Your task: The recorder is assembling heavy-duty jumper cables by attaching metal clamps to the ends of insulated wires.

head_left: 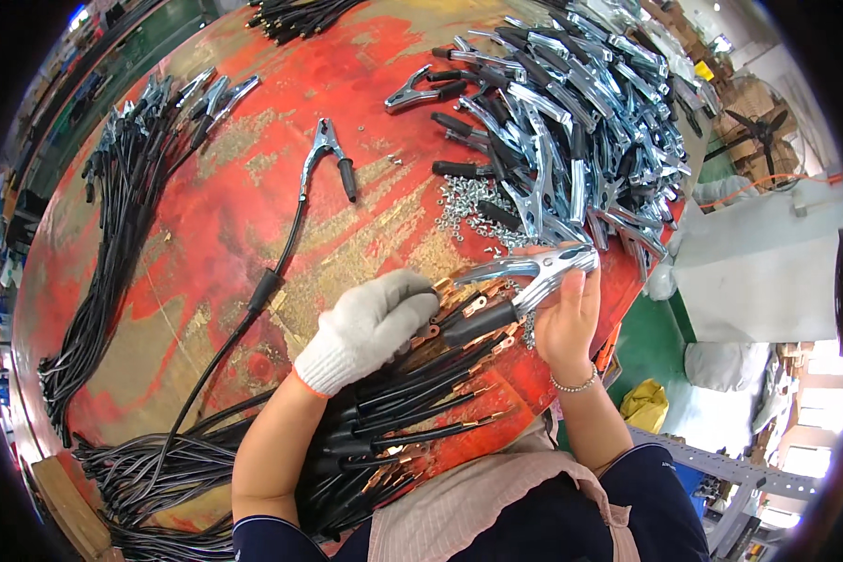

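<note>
My left hand point(370, 328), in a white knitted glove, is closed in a pinch over the cable bundle. A copper cable lug point(443, 285) pokes out at its fingertips; the cable behind it is hidden by the glove. My bare right hand point(569, 323) grips a silver spring clamp point(554, 270), whose one handle wears a black sleeve point(478, 324) that points toward the left hand. Beneath both hands lie black cables point(412, 393) tipped with copper lugs. Beyond the right hand, small nuts point(478, 201) are scattered beside a heap of metal clamps point(571, 122).
One clamp point(322, 155) joined to a black cable lies mid-table. A bundle of clamp-ended cables point(126, 215) rests at the left, with more black cables point(304, 14) at the far edge. The worn red table point(206, 309) has a curved edge; a fan point(763, 131) stands off to the right.
</note>
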Demonstrator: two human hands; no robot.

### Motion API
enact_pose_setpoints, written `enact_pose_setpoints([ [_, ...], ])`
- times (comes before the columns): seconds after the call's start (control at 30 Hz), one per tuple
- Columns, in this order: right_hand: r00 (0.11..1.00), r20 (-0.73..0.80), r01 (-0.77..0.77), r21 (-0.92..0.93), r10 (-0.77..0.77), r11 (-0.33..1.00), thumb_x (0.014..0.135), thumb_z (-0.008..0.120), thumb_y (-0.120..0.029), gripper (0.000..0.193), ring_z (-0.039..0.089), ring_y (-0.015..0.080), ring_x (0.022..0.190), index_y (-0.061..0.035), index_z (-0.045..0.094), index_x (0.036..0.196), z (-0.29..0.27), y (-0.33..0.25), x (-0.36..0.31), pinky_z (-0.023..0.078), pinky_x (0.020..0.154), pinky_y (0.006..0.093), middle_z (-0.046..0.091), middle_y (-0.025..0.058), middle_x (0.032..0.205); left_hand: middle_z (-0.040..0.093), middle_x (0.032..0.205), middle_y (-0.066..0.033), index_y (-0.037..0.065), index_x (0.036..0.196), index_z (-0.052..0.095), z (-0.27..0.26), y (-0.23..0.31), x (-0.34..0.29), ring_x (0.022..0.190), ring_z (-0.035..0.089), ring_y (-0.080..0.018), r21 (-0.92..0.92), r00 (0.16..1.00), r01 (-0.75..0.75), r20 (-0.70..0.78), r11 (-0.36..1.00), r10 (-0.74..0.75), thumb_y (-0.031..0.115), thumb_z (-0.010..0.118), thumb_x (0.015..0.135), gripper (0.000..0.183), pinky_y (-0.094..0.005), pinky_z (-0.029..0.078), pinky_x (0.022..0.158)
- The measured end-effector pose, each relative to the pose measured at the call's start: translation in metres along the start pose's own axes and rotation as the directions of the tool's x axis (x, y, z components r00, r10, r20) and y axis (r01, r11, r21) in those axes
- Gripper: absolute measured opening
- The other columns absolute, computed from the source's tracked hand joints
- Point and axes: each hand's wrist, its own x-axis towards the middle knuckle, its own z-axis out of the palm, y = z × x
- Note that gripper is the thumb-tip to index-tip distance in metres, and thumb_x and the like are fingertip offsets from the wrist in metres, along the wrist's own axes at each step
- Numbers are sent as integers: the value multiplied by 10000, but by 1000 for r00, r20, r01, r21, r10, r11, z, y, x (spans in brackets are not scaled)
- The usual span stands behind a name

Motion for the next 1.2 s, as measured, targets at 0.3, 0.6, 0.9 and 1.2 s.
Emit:
enact_pose_setpoints([
  [0.3,986,157,-80,106,63,991,978,528,-355,434,609,379,1073,-24,376,1213,28,-13,5,520,898,476,587,237,1133,597,645,-6,29,917,686,0,5,-4,562,520,-62,165,997,39,-65,986,-28,380,655,884,354,-246,422,523],
  [0.6,986,161,-52,13,50,999,986,497,-369,454,600,414,1082,-15,364,1238,27,-13,2,519,911,542,578,258,1151,579,609,0,28,901,693,2,2,-2,538,507,-55,194,996,29,-85,981,-12,402,641,890,378,-247,404,495],
  [0.9,991,120,-66,18,64,998,961,581,-326,445,607,285,1071,-11,378,1201,31,-19,-4,470,938,391,600,218,1125,638,656,-37,34,945,702,6,-9,1,617,581,-78,303,985,-50,-144,952,98,376,623,903,353,-265,471,578],
  [1.2,977,189,-97,-38,102,995,971,556,-347,451,610,250,1053,-4,389,1212,26,-24,2,479,917,371,615,198,1135,699,862,-79,53,1202,585,14,-3,2,770,658,-125,505,944,-255,-56,825,325,290,543,959,342,-293,511,713],
])
